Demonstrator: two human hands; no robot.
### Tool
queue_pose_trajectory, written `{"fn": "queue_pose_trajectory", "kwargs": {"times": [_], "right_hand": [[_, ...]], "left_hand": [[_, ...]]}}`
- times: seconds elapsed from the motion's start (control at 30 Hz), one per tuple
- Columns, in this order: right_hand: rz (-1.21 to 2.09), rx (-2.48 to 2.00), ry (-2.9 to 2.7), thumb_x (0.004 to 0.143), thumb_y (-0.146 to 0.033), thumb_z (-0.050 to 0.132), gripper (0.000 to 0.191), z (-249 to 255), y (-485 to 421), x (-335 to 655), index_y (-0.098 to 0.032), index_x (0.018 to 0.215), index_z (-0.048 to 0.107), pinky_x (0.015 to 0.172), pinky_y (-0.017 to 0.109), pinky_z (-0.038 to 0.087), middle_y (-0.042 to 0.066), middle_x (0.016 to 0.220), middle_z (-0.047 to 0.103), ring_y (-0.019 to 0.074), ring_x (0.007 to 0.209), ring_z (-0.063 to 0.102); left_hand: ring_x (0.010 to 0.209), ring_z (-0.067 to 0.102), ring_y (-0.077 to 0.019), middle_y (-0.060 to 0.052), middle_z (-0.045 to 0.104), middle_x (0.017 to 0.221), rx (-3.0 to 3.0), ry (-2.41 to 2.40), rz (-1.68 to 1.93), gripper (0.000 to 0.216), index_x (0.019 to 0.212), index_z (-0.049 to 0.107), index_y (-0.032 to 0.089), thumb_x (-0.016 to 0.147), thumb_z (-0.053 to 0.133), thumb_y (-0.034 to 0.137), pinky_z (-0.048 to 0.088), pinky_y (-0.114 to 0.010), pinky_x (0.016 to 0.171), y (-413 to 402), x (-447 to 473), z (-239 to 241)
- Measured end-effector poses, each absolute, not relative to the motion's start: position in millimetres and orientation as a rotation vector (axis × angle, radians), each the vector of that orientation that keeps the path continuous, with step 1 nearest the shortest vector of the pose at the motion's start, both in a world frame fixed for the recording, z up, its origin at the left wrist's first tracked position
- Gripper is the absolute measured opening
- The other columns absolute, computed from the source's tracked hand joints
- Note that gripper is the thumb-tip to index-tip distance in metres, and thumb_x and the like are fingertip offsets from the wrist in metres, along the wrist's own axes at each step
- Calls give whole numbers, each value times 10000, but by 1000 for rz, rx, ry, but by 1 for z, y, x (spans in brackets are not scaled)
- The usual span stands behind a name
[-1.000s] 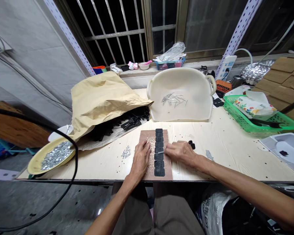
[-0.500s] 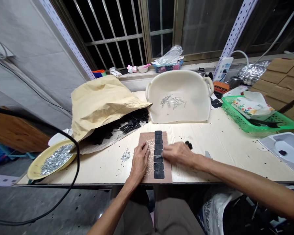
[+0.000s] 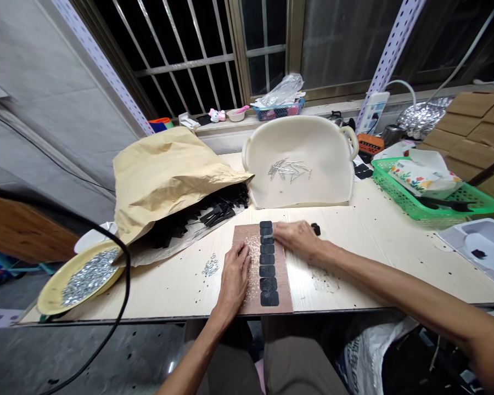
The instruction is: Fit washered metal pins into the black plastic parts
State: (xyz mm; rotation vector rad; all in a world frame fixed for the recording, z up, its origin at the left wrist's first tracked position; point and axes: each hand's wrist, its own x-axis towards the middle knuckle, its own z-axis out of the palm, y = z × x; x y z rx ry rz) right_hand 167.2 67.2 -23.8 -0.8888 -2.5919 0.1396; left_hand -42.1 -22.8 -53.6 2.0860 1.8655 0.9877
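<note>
A brown board (image 3: pixel 283 285) lies at the table's front edge with a column of several black pieces (image 3: pixel 268 269) down its middle and small metal bits scattered on its left half. My left hand (image 3: pixel 234 277) rests flat on the board's left side, fingers stretched out. My right hand (image 3: pixel 294 237) is at the far end of the column, fingers pinched on a small metal pin beside the second black piece. A loose black piece (image 3: pixel 315 229) lies just beyond that hand.
A cream plastic tray (image 3: pixel 333 181) holding metal pins stands behind the board. A tan paper bag (image 3: pixel 164 170) spills black parts at the left. A yellow dish (image 3: pixel 49 296) of metal bits sits at the front left. A green basket (image 3: pixel 411 206) is at the right.
My right hand has moved up the column from its middle to its far end. My left hand has stayed on the board.
</note>
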Motion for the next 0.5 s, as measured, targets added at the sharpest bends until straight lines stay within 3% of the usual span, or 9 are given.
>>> {"fn": "queue_pose_trajectory", "kwargs": {"times": [0.1, 0.27, 0.43, 0.5], "right_hand": [[60, -650, -2770, 946, -126, 267, 371, -26, 67, 166, -173, 719, 556, 452, 205, 242, -24, 613, 512, 64, 495, 357], [93, -933, -2619, 966, -204, 303, 349, -24, 78, 162, -161, 754, 577, 446, 192, 255, -6, 682, 549, 52, 496, 387], [135, -646, -2767, 958, -150, 257, 398, -26, 69, 164, -171, 733, 585, 439, 191, 262, -22, 612, 514, 58, 489, 369], [145, -727, -2697, 961, -176, 285, 378, -26, 69, 164, -164, 740, 592, 440, 191, 266, -11, 659, 541, 58, 505, 384]], "left_hand": [[1173, 480, -225, -99, 541, 1250, 2080, 1861, 977, 315, 1179, 579, 201, 921, 406, 255, 396, -439, 1019, -23, -41, -52], [1184, 469, -229, -110, 538, 1262, 2067, 1870, 961, 320, 1183, 578, 185, 920, 410, 256, 397, -435, 1018, -24, -40, -50], [1174, 480, -230, -102, 548, 1249, 2085, 1860, 970, 314, 1178, 582, 200, 919, 413, 255, 405, -444, 1007, -24, -41, -50], [1173, 482, -229, -98, 551, 1244, 2091, 1858, 973, 312, 1172, 587, 204, 920, 411, 255, 408, -441, 1005, -24, -41, -51]]}}
